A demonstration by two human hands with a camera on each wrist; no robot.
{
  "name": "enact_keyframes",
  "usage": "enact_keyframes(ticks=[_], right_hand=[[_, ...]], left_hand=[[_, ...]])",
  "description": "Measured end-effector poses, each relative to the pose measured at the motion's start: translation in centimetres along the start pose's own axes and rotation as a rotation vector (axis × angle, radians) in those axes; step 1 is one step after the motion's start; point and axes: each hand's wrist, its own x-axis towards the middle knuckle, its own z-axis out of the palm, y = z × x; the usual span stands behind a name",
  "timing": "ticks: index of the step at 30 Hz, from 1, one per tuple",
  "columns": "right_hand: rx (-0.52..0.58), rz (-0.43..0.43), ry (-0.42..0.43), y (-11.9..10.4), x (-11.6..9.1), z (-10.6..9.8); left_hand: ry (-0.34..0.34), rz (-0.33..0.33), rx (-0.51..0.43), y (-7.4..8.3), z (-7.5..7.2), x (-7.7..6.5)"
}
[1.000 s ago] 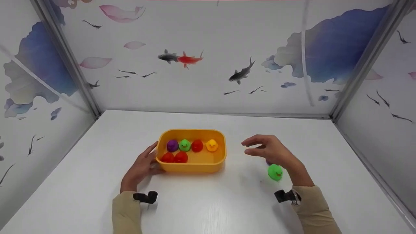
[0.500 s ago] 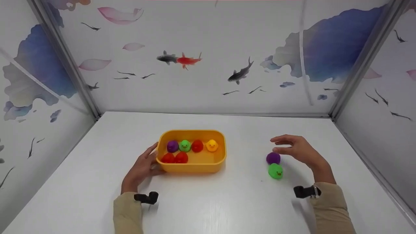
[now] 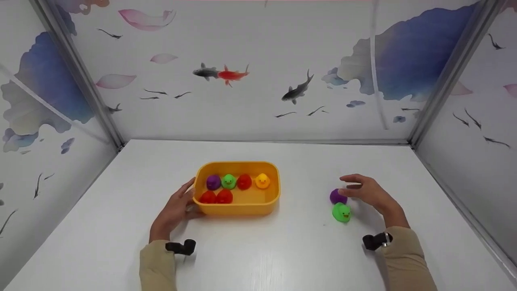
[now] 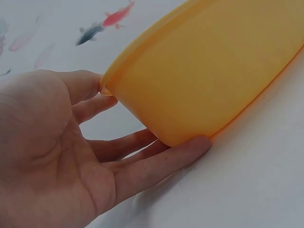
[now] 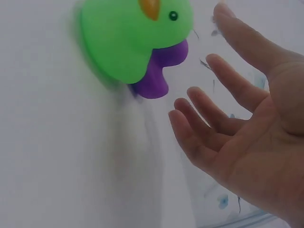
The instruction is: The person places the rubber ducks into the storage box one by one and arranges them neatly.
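At the left end of a yellow tub point(image 3: 238, 209), my left hand point(image 3: 175, 208) spreads its nearly straight fingers against the corner. In the left wrist view, one fingertip meets the tub's rim point(image 4: 107, 78) and another digit lies along its lower edge. Out to the right, a purple toy duck point(image 3: 336, 197) and a green toy duck point(image 3: 341, 213) stand together on the table. My right hand point(image 3: 365, 190) hovers beside the purple duck, fingers parted and nothing between them. Its thumb overlaps that duck in the head view. The green duck point(image 5: 123, 38) partly hides the purple one point(image 5: 154, 78) in the right wrist view.
Inside the tub sit a purple duck point(image 3: 213, 182), a green duck point(image 3: 228, 181), a yellow duck point(image 3: 263, 181) and several red ones point(image 3: 244, 182). White panels with painted fish enclose the white table point(image 3: 258, 250) at the back and sides.
My right hand has moved right from beside the tub, then dipped slightly toward the purple duck, which it had partly hidden before. My left hand stays at the tub.
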Motion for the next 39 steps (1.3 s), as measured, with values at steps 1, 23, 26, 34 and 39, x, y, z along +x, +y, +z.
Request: enact_keyframes(ticks=[1,23,26,34,39], right_hand=[[-0.008,0.016,-0.005,0.1,0.1,0.2],[-0.048,0.124,-0.021,-0.1,0.6,1.8],[-0.069,0.139,-0.016,-0.1,0.6,1.9],[-0.078,0.147,-0.003,-0.5,0.5,2.1],[-0.069,0.158,0.005,-0.6,0.6,2.2]], left_hand=[[0.001,-0.002,-0.001,0.0,0.0,0.0],[0.006,0.01,-0.005,-0.1,0.1,-0.2],[0.001,0.015,0.007,-0.1,0.2,-0.2],[0.002,0.018,0.014,0.2,0.3,-0.4],[-0.002,0.024,0.025,0.1,0.2,-0.3]])
